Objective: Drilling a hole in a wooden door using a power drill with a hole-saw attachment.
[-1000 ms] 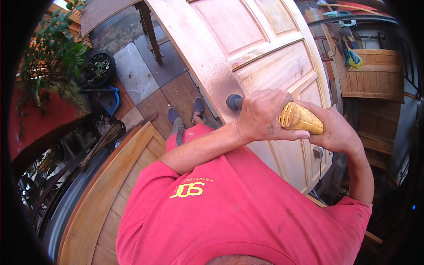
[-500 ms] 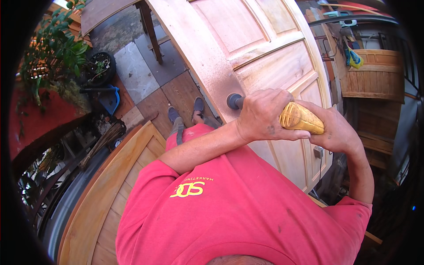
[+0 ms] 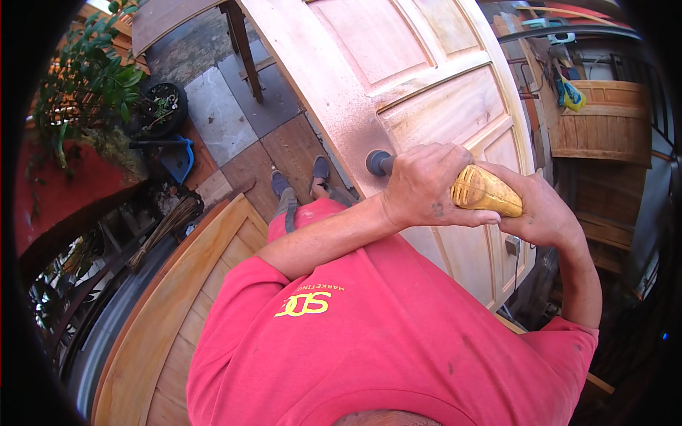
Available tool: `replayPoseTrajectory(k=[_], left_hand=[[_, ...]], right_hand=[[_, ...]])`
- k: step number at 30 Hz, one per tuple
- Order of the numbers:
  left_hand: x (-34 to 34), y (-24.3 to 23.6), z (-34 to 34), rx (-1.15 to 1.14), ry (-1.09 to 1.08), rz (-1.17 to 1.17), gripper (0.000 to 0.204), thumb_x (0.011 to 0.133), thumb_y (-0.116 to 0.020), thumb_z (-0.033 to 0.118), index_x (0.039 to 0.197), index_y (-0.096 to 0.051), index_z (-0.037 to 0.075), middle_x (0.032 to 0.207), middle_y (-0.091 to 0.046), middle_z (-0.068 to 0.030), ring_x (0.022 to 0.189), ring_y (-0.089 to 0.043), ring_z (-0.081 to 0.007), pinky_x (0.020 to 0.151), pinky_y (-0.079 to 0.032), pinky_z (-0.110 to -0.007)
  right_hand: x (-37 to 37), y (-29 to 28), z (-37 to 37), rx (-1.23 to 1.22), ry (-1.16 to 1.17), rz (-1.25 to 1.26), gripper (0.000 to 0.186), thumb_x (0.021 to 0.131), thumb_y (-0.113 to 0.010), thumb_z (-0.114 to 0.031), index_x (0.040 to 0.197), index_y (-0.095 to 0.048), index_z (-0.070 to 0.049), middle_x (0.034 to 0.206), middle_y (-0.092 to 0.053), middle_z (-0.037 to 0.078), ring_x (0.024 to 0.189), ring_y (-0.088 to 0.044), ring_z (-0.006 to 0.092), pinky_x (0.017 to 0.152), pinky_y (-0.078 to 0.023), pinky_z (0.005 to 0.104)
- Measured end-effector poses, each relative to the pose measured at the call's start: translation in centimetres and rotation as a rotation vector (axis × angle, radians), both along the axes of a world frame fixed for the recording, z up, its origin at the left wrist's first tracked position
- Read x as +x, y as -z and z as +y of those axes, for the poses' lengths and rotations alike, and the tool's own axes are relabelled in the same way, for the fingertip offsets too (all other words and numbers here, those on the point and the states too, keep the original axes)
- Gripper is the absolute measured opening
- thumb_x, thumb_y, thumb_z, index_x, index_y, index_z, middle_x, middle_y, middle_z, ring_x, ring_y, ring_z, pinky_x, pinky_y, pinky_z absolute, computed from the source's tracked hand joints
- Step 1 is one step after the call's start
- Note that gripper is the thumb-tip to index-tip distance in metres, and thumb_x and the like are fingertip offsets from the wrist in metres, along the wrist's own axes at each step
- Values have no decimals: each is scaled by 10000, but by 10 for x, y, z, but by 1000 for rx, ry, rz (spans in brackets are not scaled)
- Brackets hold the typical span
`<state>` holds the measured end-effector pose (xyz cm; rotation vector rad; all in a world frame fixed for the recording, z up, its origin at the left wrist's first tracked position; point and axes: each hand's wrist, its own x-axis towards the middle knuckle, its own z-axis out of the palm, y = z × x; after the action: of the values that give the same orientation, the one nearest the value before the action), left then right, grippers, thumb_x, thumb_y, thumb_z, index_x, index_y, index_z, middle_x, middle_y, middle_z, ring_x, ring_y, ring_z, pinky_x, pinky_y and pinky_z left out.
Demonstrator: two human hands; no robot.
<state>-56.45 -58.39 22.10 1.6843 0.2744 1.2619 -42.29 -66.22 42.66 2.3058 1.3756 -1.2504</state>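
A pale wooden panel door (image 3: 320, 78) lies under my hands. I hold a yellow handheld power tool (image 3: 490, 192) in both hands, its exact kind hidden by my grip. Its dark round head (image 3: 378, 162) rests against the door's flat frame beside a recessed panel, where brown dust is spread. My left hand (image 3: 426, 181) is closed around the front of the body, just behind the head. My right hand (image 3: 543, 202) wraps around the rear end.
Another wooden door (image 3: 170, 341) stands at my left, near a twig broom (image 3: 167, 231). A blue dustpan (image 3: 177, 165) and a potted plant (image 3: 163, 110) are at the far left. A small box with a cord (image 3: 512, 246) sits on the door's right side.
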Motion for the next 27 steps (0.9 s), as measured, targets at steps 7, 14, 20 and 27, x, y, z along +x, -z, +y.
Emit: replayPoseTrajectory(k=[7, 14, 20, 27], left_hand=[[1, -1, -2, -14, -10, -9, 749, 730, -984, 701, 990, -690, 62, 784, -674, -134, 692, -723, -334, 653, -592, -444], [2, 0, -3, -19, -12, -15, 751, 733, -982, 703, 995, -686, 64, 784, -670, -134, 694, -721, -336, 655, -591, -446], [2, 0, -3, -15, -15, -7, 749, 736, -979, 706, 987, -675, 70, 779, -652, -133, 691, -712, -340, 652, -584, -454], [2, 0, -3, -11, -16, -4, 755, 732, -979, 709, 994, -681, 67, 782, -661, -131, 698, -719, -337, 661, -592, -450]], right_hand=[[2, 3, -4, 47, -7, 23, 847, 800, -767, -49, 1624, -603, -150, 1081, -824, 231, 1027, -809, 446, 980, -620, 485], [0, 2, -3, 15, -8, -9, 843, 802, -768, -50, 1622, -603, -151, 1074, -822, 231, 1027, -808, 448, 972, -621, 490], [1, 1, -2, 11, -10, -5, 835, 810, -778, -57, 1620, -600, -148, 1068, -820, 234, 1025, -807, 451, 965, -621, 489], [1, 2, -3, 19, -19, -4, 830, 816, -782, -64, 1621, -601, -154, 1078, -825, 229, 1028, -808, 452, 969, -620, 490]])
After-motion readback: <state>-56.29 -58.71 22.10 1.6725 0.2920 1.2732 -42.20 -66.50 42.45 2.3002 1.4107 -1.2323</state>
